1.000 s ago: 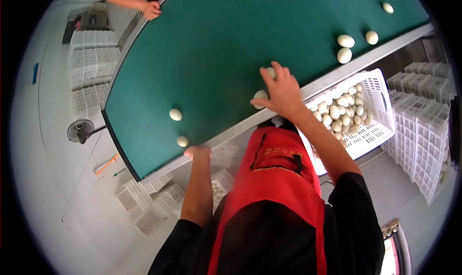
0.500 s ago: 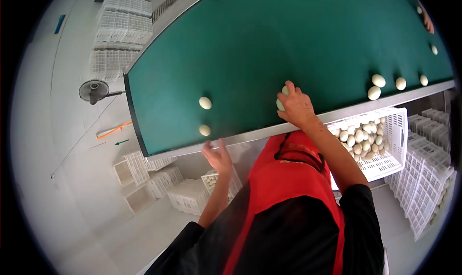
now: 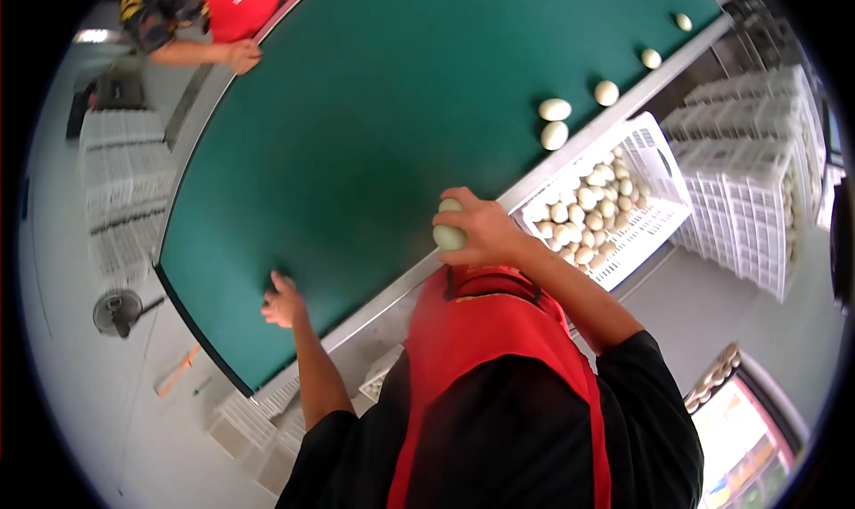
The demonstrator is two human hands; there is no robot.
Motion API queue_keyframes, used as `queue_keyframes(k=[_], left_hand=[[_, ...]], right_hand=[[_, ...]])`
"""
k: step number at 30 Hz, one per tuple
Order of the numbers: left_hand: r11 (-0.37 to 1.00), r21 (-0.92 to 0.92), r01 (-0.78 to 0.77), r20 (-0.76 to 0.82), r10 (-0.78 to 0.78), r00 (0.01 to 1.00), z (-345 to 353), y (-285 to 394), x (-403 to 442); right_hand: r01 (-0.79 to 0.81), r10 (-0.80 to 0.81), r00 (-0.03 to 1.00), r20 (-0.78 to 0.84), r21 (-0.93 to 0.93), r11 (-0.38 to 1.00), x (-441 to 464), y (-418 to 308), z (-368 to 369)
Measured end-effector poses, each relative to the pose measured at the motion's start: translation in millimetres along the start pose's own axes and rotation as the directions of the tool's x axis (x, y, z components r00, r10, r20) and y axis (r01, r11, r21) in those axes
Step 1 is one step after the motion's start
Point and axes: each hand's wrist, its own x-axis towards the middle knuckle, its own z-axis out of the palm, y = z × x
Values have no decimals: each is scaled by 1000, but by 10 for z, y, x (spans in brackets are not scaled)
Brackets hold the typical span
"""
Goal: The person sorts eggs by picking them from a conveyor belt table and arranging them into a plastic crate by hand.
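My right hand (image 3: 485, 231) is wrapped round two pale eggs (image 3: 449, 237), just above the near edge of the green table (image 3: 356, 153). My left hand (image 3: 283, 306) is over the left part of the table, its fingers curled downward. A pale sliver shows between thumb and finger there; the hand mostly hides what it holds, where two eggs lay before. Beyond my right hand, several loose eggs (image 3: 554, 110) lie along the table's near edge. A white crate (image 3: 663, 175) full of eggs stands below that edge, beside my right forearm.
A metal rim (image 3: 392, 291) borders the table. Across it, another person's hand (image 3: 243, 57) rests on the far edge. Stacked white crates (image 3: 744, 202) stand at right, more crates (image 3: 129, 179) at left. A fan (image 3: 118, 313) is past the table's left end.
The view has turned and shifted. My left hand has gone from outside the near edge onto the table, over the two left eggs. My right hand has drawn its eggs back toward me.
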Motion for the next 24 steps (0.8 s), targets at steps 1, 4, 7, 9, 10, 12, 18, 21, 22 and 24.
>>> queue_keyframes(k=[1, 4, 7, 9, 10, 12, 18, 21, 22, 24], left_hand=[[999, -6, -38, 16, 38, 999, 46, -96, 79], [989, -22, -144, 0, 144, 990, -447, 169, -243], [921, 54, -387, 5, 387, 922, -499, 270, -328], [937, 62, -343, 33, 341, 939, -555, 353, -371], [946, 71, -317, 48, 314, 948, -588, 351, -387], [975, 66, -211, 106, 203, 973, -522, 188, -288], [976, 53, 211, 280, -217, 935, -167, -405, 92], [987, 34, 159, 267, -162, 950, -127, -504, -11], [994, 41, 102, 241, -109, 964, -175, -545, -65], [999, -17, 30, 208, -25, 978, -262, -398, -209]], right_hand=[[-83, 84, 996, -33, 42, 996, -71, -23, -145], [-220, 252, 953, -167, 189, 957, -367, 62, -426], [-311, 395, 871, -291, 295, 903, -691, 325, -533], [-331, 487, 796, -359, 415, 848, -846, 423, -554], [-327, 539, 750, -382, 494, 805, -913, 451, -549], [-298, 626, 701, -341, 657, 692, -982, 465, -577], [-339, 697, 621, -359, 679, 651, -1173, 539, -603], [-371, 738, 600, -310, 709, 600, -1186, 503, -666], [-386, 748, 598, -289, 714, 585, -1191, 525, -667], [-410, 762, 600, -245, 723, 556, -1201, 610, -695]])
